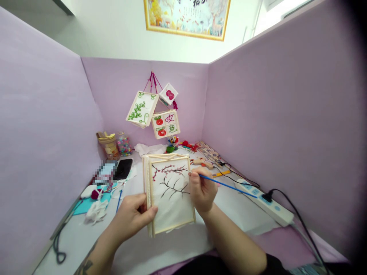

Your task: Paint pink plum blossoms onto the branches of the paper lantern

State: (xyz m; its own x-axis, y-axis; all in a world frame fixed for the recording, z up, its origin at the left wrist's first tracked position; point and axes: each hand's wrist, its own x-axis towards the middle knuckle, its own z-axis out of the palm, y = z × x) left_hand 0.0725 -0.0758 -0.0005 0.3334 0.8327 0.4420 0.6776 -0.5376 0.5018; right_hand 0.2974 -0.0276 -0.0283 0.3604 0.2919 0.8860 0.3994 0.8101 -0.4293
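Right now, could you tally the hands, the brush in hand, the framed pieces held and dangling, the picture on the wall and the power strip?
Hands: 2 (left hand, right hand)
Held brush: 1
Held framed piece: 1
Dangling framed pieces: 3 (green vine piece, small fruit piece, four-part piece)
Wall picture: 1
Power strip: 1
Total: 9

Bright, diffuse light, strongest at upper right, where the area above the right partition (281, 103) washes out to white. Shadows on the table (237, 214) are soft. The painted panel (172, 208) is evenly lit, its lines readable. Near the table's far left corner, 1 patch (105, 172) is pixelated. Wide-angle stretch distorts the sides; blurred black vignetting darkens the right edge.
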